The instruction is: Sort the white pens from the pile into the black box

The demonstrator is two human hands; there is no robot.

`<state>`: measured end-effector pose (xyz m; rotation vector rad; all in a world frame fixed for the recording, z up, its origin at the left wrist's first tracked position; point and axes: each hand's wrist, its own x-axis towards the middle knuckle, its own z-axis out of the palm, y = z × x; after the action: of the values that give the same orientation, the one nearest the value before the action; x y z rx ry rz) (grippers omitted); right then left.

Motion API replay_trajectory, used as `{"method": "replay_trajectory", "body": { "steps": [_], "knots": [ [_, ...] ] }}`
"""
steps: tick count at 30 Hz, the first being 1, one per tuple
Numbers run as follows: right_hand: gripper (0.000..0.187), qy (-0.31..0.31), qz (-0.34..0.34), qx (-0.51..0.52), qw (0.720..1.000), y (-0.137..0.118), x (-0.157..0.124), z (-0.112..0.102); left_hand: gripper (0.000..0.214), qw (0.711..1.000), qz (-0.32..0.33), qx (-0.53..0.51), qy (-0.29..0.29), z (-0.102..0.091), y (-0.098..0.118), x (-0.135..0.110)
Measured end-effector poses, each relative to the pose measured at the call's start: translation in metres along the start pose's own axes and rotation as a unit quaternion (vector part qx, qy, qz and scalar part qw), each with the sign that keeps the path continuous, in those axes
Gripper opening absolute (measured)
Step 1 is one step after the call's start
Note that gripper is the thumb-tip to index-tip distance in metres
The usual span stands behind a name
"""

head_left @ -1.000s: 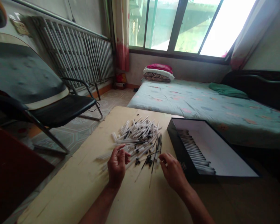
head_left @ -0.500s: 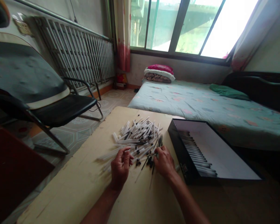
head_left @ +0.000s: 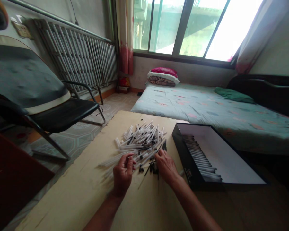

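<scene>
A loose heap of clear white pen barrels with small black caps lies on the table. My left hand is at the heap's near left side, its fingers curled into a pinch; what is between them is too small to make out. My right hand reaches down at the heap's right side, fingertips pressed together among thin dark pen refills. Its own fingers hide whatever they pinch. Small black caps and more dark refills lie between the two hands.
Right of the heap stands a black open box with a white inside, holding a row of pens. A bed is beyond the pale table. A folding chair stands at the left.
My right hand has shifted slightly left and inward over the refills. My left hand keeps its pinch in nearly the same place. The whole view has moved a little.
</scene>
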<state>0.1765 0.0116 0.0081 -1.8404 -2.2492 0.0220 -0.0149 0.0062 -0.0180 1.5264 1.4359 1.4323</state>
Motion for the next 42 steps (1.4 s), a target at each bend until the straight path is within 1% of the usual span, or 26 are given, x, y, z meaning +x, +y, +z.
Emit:
{"method": "replay_trajectory", "body": {
  "steps": [2, 3, 5, 7, 9, 12, 14, 17, 19, 21, 23, 25, 26, 27, 28, 30, 32, 33, 35, 39, 42],
  "knots": [
    [0.023, 0.031, 0.024, 0.019, 0.999, 0.002, -0.003, -0.001, 0.023, 0.998, 0.023, 0.064, 0.003, -0.004, 0.001, 0.003],
    [0.022, 0.053, 0.041, 0.040, 0.997, 0.003, -0.005, -0.002, 0.021, 0.993, 0.040, 0.109, -0.007, -0.007, 0.002, 0.004],
    [0.019, 0.111, 0.067, 0.109, 0.985, 0.005, -0.011, -0.003, 0.017, 0.972, 0.076, 0.214, -0.055, -0.012, 0.006, 0.006],
    [0.016, 0.171, 0.079, 0.195, 0.963, 0.005, -0.017, -0.003, 0.016, 0.943, 0.082, 0.300, -0.120, -0.017, 0.013, 0.007],
    [0.012, 0.216, 0.100, 0.271, 0.933, 0.002, -0.023, -0.002, 0.010, 0.920, 0.063, 0.352, -0.159, -0.020, 0.019, 0.007],
    [0.011, 0.255, 0.148, 0.353, 0.888, -0.006, -0.031, 0.003, 0.004, 0.900, 0.018, 0.391, -0.194, -0.021, 0.026, 0.006],
    [0.012, 0.270, 0.167, 0.389, 0.865, -0.012, -0.035, 0.009, 0.004, 0.890, 0.003, 0.405, -0.208, -0.020, 0.026, 0.005],
    [0.008, 0.274, 0.177, 0.431, 0.841, -0.019, -0.040, 0.018, 0.003, 0.883, 0.019, 0.414, -0.220, -0.017, 0.025, 0.004],
    [0.006, 0.271, 0.179, 0.453, 0.830, -0.022, -0.043, 0.024, 0.004, 0.890, 0.032, 0.400, -0.218, -0.016, 0.023, 0.004],
    [0.005, 0.271, 0.176, 0.469, 0.822, -0.023, -0.044, 0.028, 0.006, 0.911, 0.040, 0.356, -0.203, -0.016, 0.022, 0.005],
    [0.004, 0.281, 0.170, 0.480, 0.813, -0.023, -0.045, 0.031, 0.010, 0.942, 0.031, 0.282, -0.177, -0.015, 0.021, 0.007],
    [0.005, 0.294, 0.161, 0.488, 0.806, -0.024, -0.046, 0.031, 0.016, 0.974, -0.013, 0.164, -0.156, -0.013, 0.019, 0.009],
    [0.005, 0.299, 0.155, 0.493, 0.802, -0.026, -0.046, 0.030, 0.019, 0.984, -0.050, 0.085, -0.148, -0.012, 0.019, 0.010],
    [0.005, 0.302, 0.148, 0.498, 0.799, -0.027, -0.047, 0.029, 0.022, 0.986, -0.096, -0.006, -0.140, -0.010, 0.018, 0.010],
    [0.005, 0.303, 0.139, 0.504, 0.796, -0.029, -0.048, 0.027, 0.025, 0.976, -0.145, -0.101, -0.129, -0.008, 0.017, 0.011],
    [0.005, 0.298, 0.116, 0.519, 0.793, -0.036, -0.051, 0.021, 0.027, 0.935, -0.223, -0.261, -0.092, -0.004, 0.016, 0.011],
    [0.007, 0.295, 0.096, 0.530, 0.789, -0.045, -0.054, 0.013, 0.027, 0.892, -0.273, -0.356, -0.056, -0.001, 0.016, 0.010],
    [0.009, 0.299, 0.090, 0.533, 0.787, -0.049, -0.057, 0.010, 0.027, 0.876, -0.290, -0.383, -0.041, 0.000, 0.016, 0.010],
    [0.011, 0.314, 0.078, 0.530, 0.784, -0.057, -0.061, 0.005, 0.024, 0.856, -0.312, -0.413, -0.016, 0.001, 0.016, 0.010],
    [0.012, 0.329, 0.032, 0.504, 0.798, -0.065, -0.066, 0.004, 0.011, 0.838, -0.331, -0.435, 0.015, 0.002, 0.019, 0.009],
    [0.012, 0.333, 0.014, 0.484, 0.809, -0.065, -0.066, 0.007, 0.007, 0.830, -0.346, -0.437, 0.021, 0.002, 0.022, 0.008]
  ]
}}
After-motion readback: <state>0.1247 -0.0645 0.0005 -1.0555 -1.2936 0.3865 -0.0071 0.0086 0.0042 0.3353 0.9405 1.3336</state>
